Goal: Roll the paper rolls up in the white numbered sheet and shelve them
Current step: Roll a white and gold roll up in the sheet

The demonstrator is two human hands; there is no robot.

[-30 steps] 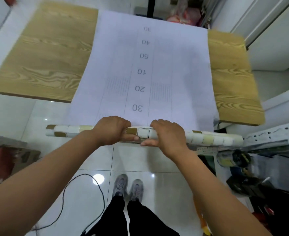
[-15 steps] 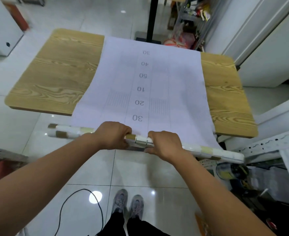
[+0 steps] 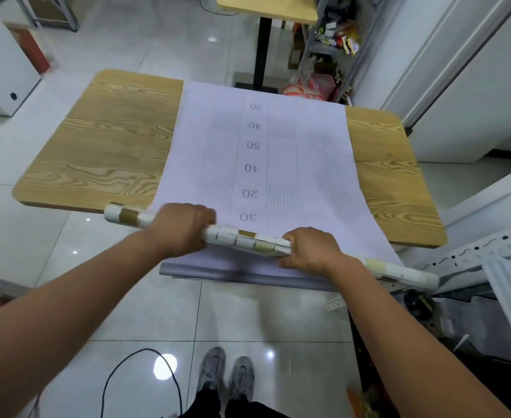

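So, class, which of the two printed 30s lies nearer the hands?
The 30 beside the 20, right by the left hand; the other 30 sits at the sheet's far end.

This looks like a workroom or small workshop, not a home. Glossy white floor tiles [image 3: 145, 312] run everywhere. Beyond the left grip [image 3: 182, 229] and right grip [image 3: 311, 251] stands a wood-grain counter [image 3: 106, 152], and farther beyond it a second counter [image 3: 266, 7] on a black pedestal leg [image 3: 263, 46]. Far beyond the right grip, a wire rack [image 3: 335, 37] is crammed with packets. Just right of that grip runs a perforated white metal shelf frame [image 3: 474, 251]. A power strip [image 3: 335, 303] lies just below that grip, and a black cable [image 3: 109, 384] loops on the tiles well below the left grip.
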